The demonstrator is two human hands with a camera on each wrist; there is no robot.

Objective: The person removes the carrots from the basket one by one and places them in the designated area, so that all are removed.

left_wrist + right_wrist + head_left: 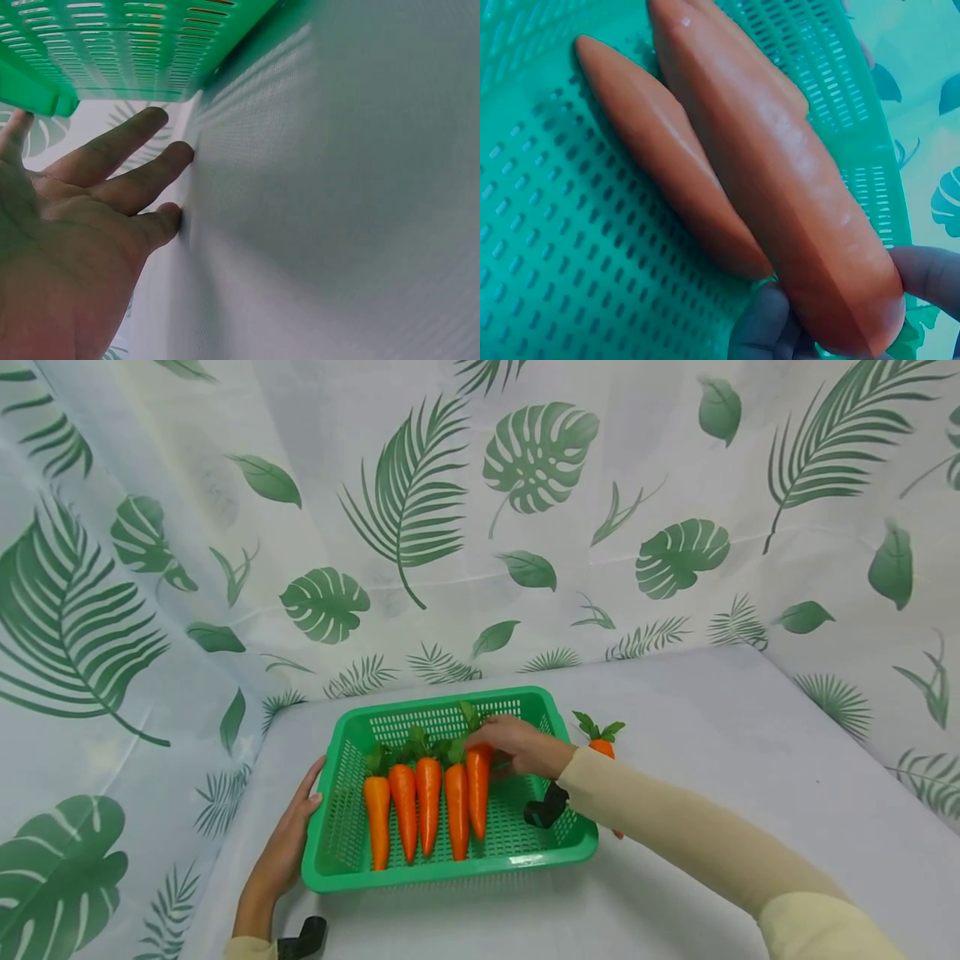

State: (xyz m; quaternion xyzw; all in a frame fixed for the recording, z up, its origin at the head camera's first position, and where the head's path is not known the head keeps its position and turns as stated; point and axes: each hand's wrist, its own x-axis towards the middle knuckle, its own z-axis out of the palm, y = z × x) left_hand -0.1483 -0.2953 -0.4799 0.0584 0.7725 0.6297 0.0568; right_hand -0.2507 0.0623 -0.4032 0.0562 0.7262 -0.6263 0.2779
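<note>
Orange carrot (477, 789), tip toward the person, seemingly gripped by right hand (519, 745).

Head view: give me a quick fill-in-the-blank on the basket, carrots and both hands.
1. The green basket holds ____ carrots.
2. The right hand grips the top of the ____most carrot in the row.
3. The left hand rests with straight fingers against the basket's ____ side.
4. One more carrot lies ____ the basket, on the table.

Missing words: five; right; left; outside
</note>
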